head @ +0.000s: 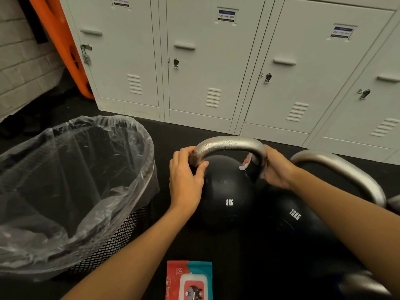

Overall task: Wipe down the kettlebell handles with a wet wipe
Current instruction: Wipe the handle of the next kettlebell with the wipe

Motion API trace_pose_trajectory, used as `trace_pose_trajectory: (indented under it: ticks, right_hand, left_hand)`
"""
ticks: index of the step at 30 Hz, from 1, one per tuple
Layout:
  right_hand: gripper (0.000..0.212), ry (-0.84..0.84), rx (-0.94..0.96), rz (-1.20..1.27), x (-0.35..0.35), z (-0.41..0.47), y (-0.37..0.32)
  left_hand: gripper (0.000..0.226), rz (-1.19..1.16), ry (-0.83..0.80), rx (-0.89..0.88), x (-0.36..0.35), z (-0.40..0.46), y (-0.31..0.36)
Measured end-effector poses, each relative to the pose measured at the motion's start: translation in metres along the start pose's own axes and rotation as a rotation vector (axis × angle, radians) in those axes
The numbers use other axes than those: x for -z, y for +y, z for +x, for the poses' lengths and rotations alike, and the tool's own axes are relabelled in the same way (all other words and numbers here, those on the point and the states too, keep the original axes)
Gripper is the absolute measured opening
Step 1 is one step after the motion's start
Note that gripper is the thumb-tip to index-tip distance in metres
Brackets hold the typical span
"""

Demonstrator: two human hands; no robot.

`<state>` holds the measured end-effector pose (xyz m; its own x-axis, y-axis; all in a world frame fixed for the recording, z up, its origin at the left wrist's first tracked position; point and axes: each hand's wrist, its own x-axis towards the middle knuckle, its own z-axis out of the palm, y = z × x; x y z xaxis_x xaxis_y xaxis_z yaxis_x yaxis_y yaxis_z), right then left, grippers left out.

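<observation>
Where the right hand (276, 169) curls round the right leg of the silver handle (229, 146), its grip presses a white wet wipe (246, 164) against the metal, a corner of the wipe showing on the inner side of the leg. The left hand (187, 176) wraps the left leg of the same handle, thumb across the near face and fingers behind. The handle's top arc carries beads of moisture and shines dull grey. Below it sits the round black body of the 8KG kettlebell (227, 198), standing on the black floor (173, 137) in the middle of the scene. Touching it on the right is a 12KG kettlebell (296, 217) with a similar silver handle. A mesh bin (71, 191) lined with clear plastic stands to the left, a red and teal wipe packet (189, 280) lies near, and grey lockers (205, 61) line the far side.
</observation>
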<state>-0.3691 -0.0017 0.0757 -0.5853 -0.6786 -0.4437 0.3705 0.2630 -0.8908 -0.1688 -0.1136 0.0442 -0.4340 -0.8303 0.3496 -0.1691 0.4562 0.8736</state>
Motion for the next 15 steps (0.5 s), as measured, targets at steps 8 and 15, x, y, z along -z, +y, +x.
trace_pose_trajectory:
  ticks: [8,15]
  right_hand:
    - [0.029,0.294,-0.056,0.260,-0.021,-0.010,0.012]
    - [0.024,0.465,-0.010,0.260,-0.027,-0.012,0.022]
  left_hand:
    - [0.033,-0.009,-0.003,0.015,0.000,0.000,0.002]
    - [0.034,-0.012,-0.003,0.016,0.000,0.000,0.001]
